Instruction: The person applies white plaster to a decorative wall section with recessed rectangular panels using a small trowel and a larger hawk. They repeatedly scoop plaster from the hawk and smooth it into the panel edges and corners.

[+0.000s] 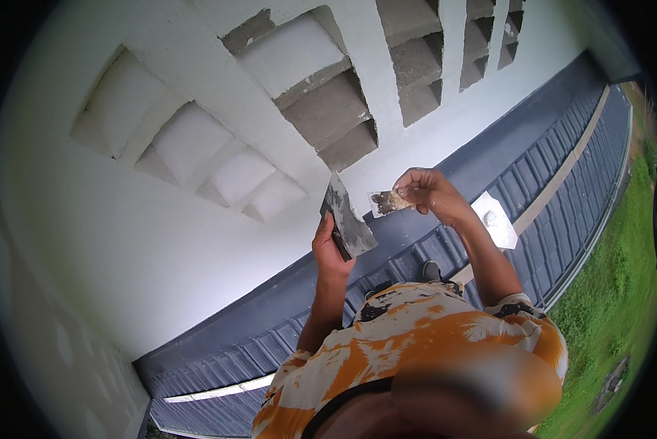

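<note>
My left hand (330, 249) is closed round the dark back edge of a wide plastering blade (348, 219), its grey metal face streaked with filler. Just to the right, my right hand (432, 194) pinches a small flat scraper (384, 203) with dark and whitish smears on it. The scraper's edge is close beside the blade; a narrow gap shows between them. Both tools are in front of the white wall (219, 256), below a column of recesses (328, 117) with bare grey cement inside.
More recesses (193, 143) on the left are coated white; others (416, 62) at right are grey. Below the wall runs a dark tiled roof (562, 183). A white sheet (501, 233) with a lump on it lies there by my right forearm. Grass (599, 322) is beyond the roof edge.
</note>
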{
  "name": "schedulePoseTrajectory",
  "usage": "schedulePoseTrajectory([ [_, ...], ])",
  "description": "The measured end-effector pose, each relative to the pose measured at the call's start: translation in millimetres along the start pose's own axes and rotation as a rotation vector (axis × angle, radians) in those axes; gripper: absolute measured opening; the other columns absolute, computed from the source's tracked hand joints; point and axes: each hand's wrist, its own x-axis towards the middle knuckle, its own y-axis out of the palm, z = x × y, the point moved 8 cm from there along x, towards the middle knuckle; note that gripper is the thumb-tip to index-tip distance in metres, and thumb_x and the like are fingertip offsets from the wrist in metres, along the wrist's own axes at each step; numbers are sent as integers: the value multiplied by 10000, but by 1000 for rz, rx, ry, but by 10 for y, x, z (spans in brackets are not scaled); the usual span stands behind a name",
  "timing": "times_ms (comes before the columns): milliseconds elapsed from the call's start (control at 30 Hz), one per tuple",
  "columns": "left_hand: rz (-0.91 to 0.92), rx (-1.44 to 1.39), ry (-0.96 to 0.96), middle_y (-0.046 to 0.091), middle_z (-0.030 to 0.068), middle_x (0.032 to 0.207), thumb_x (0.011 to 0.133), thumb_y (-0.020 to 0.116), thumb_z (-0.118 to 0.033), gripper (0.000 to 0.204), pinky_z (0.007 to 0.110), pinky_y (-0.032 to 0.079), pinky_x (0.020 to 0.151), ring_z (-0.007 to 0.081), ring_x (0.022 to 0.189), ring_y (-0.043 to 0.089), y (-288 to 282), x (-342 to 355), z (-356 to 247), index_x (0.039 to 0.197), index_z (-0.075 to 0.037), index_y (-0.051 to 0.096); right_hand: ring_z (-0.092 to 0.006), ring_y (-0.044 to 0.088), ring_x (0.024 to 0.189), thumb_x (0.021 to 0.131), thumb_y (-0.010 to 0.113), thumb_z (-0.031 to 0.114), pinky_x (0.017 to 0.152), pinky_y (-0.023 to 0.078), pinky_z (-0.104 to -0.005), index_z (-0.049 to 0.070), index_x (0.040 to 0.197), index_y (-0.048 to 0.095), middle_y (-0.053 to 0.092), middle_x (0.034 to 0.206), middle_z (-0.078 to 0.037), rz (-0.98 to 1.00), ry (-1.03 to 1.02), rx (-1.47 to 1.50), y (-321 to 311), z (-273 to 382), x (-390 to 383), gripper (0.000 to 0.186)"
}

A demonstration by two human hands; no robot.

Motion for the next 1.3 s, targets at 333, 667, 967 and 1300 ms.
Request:
schedulePoseTrajectory([
  [333, -237, 142, -395, 684, 76, 804, 1012, 487, -290, 254, 285, 435, 489, 196, 638, 621, -1311, 57, 781, 1070, -82, 621, -129, 571, 533, 798, 706, 75, 480, 437, -282, -6, 813, 677, 613, 640, -55, -1008, 519, -123, -2362, -3001, -2123, 88],
  [667, -494, 489, -850, 649, 44, 1152, 1003, 515, -313, 342, 402, 504, 876, 228, 1023, 627, -2914, 160, 2309, 1251, -85, 573, -230, 651, 487, 866, 670, 224, 461, 547, -364, -80, 855, 648, 623, 591, -142, -1001, 945, -157, -2972, -5061, -2484, 305],
  [967, -533, 484, -788, 605, 52, 1262, 1017, 482, -277, 352, 414, 470, 999, 243, 1155, 587, -3100, 889, 3368, 1296, -68, 532, -118, 589, 578, 983, 550, 134, 545, 537, -286, -3, 1012, 629, 650, 806, -60, -1045, 359, 816, -3212, -5206, -1507, 161],
  [1300, -133, 753, -436, 620, 91, 1101, 980, 545, -140, 266, 324, 508, 845, 164, 972, 609, -1821, 1620, 3708, 1201, 8, 554, -218, 634, 723, 860, 616, -6, 628, 524, -346, 124, 1123, 700, 621, 876, -58, -816, 164, -680, -2931, -3370, -818, 306],
])
